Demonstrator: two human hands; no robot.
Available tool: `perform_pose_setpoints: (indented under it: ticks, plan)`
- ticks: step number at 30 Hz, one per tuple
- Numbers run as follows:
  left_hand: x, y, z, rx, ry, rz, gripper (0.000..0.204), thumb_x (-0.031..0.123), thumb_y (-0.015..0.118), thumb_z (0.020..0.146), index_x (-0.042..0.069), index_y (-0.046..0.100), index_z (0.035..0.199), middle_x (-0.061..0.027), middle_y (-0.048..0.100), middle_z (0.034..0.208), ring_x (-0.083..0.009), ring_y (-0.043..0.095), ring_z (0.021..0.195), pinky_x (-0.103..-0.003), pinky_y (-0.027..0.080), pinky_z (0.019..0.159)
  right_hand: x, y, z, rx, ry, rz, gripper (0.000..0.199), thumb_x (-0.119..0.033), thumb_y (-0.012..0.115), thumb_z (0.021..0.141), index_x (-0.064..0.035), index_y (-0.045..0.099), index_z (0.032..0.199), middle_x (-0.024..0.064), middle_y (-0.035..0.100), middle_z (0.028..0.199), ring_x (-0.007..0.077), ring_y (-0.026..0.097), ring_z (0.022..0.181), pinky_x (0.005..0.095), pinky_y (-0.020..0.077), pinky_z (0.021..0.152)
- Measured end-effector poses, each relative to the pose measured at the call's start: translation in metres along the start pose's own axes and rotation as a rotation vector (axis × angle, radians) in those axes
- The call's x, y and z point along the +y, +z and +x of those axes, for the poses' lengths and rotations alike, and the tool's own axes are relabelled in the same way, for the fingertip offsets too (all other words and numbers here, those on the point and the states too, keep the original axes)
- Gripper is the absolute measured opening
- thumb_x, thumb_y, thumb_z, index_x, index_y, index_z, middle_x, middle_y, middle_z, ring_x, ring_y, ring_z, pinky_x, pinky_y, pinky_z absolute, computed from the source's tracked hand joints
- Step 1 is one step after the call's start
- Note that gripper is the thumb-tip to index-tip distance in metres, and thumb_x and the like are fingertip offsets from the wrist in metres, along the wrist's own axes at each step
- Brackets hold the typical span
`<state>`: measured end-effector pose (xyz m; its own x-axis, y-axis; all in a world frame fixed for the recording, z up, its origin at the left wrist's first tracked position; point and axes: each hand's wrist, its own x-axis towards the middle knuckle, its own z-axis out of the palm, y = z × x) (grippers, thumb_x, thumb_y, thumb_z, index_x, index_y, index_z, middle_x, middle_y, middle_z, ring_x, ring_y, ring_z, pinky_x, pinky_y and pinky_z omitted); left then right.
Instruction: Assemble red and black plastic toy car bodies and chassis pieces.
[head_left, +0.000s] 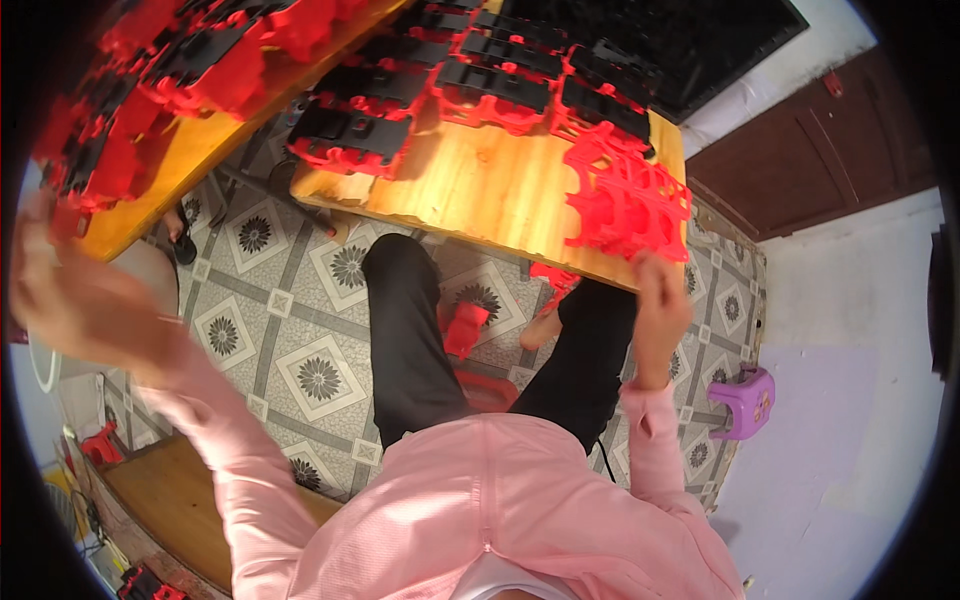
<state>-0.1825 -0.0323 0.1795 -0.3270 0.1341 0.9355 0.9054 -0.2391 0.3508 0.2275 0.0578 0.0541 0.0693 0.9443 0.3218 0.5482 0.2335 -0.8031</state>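
A bright red openwork plastic frame [630, 195] stands at the right front corner of the wooden table [490, 185]. My right hand [662, 310] is at its near edge, fingers drawn together and seemingly gripping its lower rim. Far to the left, my left hand [85, 300] is smeared by motion, just below a red and black plastic part [95, 170] on the second table. Whether it touches or holds that part cannot be made out. Rows of similar red parts with black tops [350, 135] cover the back and left of the near table.
More such parts [215, 60] crowd the left wooden table [140, 215]. Beneath the near table, red pieces [465, 330] lie between my legs. A purple stool [745, 403] stands by the right wall. Another person's foot in a dark sandal [183, 243] shows between the tables.
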Motion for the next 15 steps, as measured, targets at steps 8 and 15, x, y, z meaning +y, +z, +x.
perform_pose_setpoints:
  ticks: [8,15]
  plan:
    - [0.183,0.208,-0.204,-0.792,0.120,-0.445,0.058,0.027,0.079,0.071,0.010,0.059,0.123,-0.0110,0.054,0.133,-0.0342,0.045,0.128,-0.050,0.035,0.102,0.109,-0.056,0.199,-0.248,0.381,0.036,0.028,-0.025,0.066,0.091,-0.0065,0.068,0.113,0.0038,0.065,0.108,0.0114,0.060,0.092,0.0260,0.0492,0.077]
    - [0.171,0.250,-0.234,-0.917,0.585,-0.022,0.067,0.034,0.069,0.077,0.018,0.047,0.138,-0.0061,0.051,0.137,-0.0277,0.049,0.125,-0.043,0.041,0.089,0.164,-0.062,0.196,-0.393,0.233,0.161,0.018,-0.009,0.061,0.089,0.0008,0.069,0.101,-0.0012,0.065,0.077,0.0056,0.056,0.061,0.0192,0.0410,0.055]
